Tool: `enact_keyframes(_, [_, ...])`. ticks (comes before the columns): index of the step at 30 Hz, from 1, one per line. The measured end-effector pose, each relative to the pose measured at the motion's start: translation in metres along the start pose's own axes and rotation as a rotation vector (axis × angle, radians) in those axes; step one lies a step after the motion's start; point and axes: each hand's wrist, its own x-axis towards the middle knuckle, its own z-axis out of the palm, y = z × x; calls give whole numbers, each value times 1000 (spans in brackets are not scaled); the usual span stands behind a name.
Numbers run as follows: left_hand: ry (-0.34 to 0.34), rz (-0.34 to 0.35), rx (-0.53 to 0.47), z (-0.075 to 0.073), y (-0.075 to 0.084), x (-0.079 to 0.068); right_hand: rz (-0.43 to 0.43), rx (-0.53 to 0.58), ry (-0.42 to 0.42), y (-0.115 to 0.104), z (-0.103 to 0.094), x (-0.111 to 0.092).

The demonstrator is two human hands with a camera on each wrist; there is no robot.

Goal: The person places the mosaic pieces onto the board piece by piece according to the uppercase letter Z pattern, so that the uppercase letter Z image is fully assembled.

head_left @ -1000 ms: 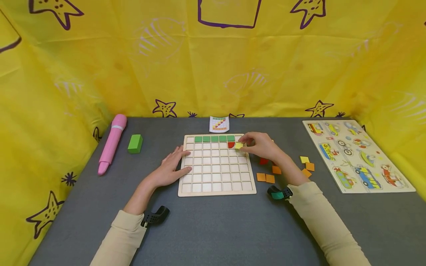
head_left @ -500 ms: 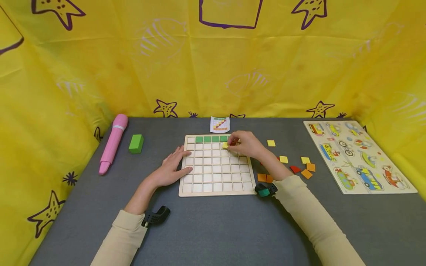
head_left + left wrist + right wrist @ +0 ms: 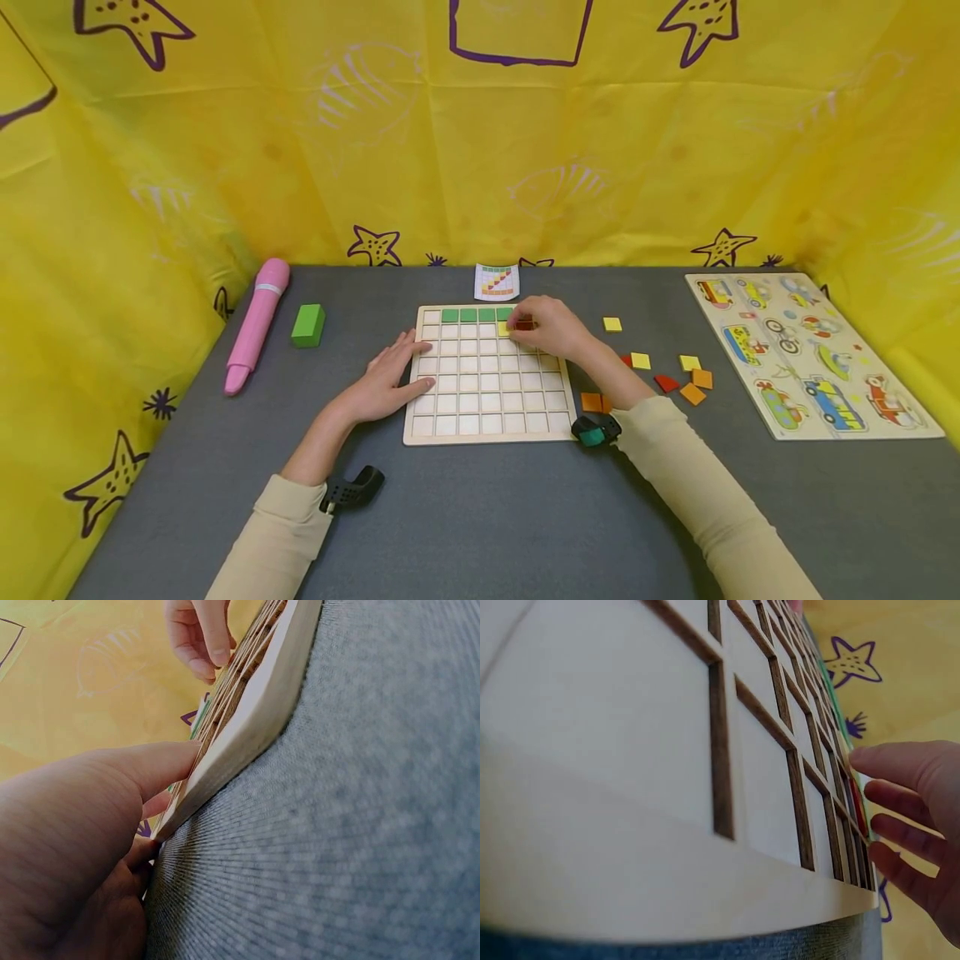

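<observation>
A yellow square tile lies at a second-row cell of the wooden grid board. My right hand has its thumb and forefinger at this tile's right edge, pinching it; whether it is fully down in the cell I cannot tell. In the right wrist view the thumb touches the board's surface, the other fingers loosely bent. Red pieces sit partly under the right hand. Green tiles fill cells along the top row. My left hand rests on the board's left edge, fingers and thumb extended.
Loose yellow tiles, red pieces and orange tiles lie right of the board. A pattern card stands behind it. At left are a green block and a pink microphone-shaped toy; at right, a picture puzzle board.
My right hand has carried the yellow tile leftward, from beside the quarter-round red piece to a cell left of it, then slowed almost to a stop. The left hand has stayed put.
</observation>
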Motion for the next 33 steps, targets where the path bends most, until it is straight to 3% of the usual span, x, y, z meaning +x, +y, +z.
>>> enact_keyframes(7, [-13,3,3,1,1,1,14,36,14,4,-2,-9])
enact_keyframes(14, [-30,-10,31,1,1,1,46,23,49,13,-18,-26])
enact_keyframes(25, [-39,-20,54,-1,4,-2,141,-50,89,50,-53,-58])
enact_keyframes(33, [-22,-23,50,2,2,-1,218,-79,106,69,-68,-75])
